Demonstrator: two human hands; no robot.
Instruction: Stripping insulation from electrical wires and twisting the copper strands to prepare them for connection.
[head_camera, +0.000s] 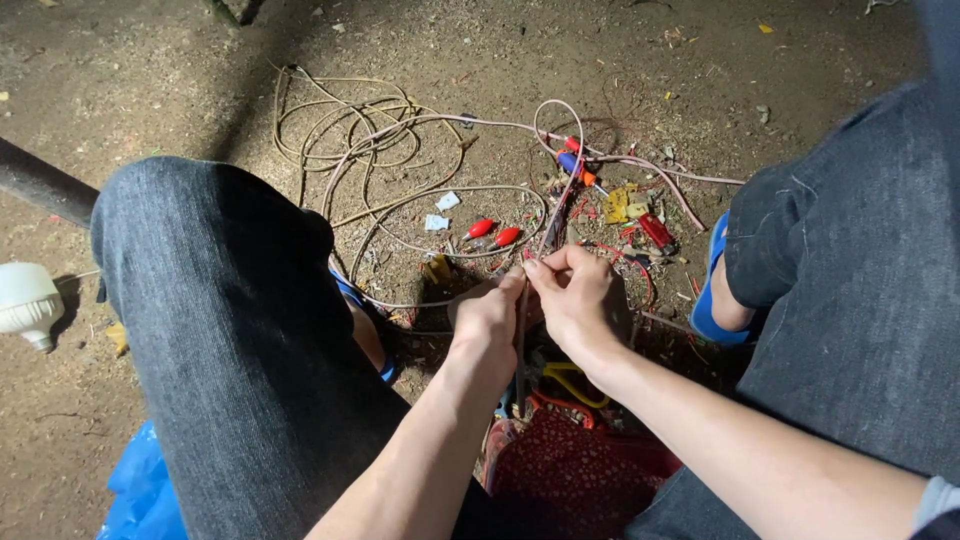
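My left hand (487, 318) and my right hand (575, 295) meet between my knees, fingertips pinched together on a pale pink wire (566, 190). The wire rises from my fingers, loops over the dirt and joins a tangle of coiled wire (365, 140) farther off. Just past my fingers lie two red crocodile clips (495, 233) and a red-and-blue screwdriver (578, 166). A red tool (657, 233) and yellow scraps (620, 203) lie to the right of them.
My knees in dark jeans (230, 330) frame the spot, with blue sandals (706, 300) on my feet. A white bulb (28, 302) lies at far left, blue plastic (140, 490) at bottom left. Yellow-handled pliers (568, 383) rest on red patterned cloth (580, 475) under my forearms.
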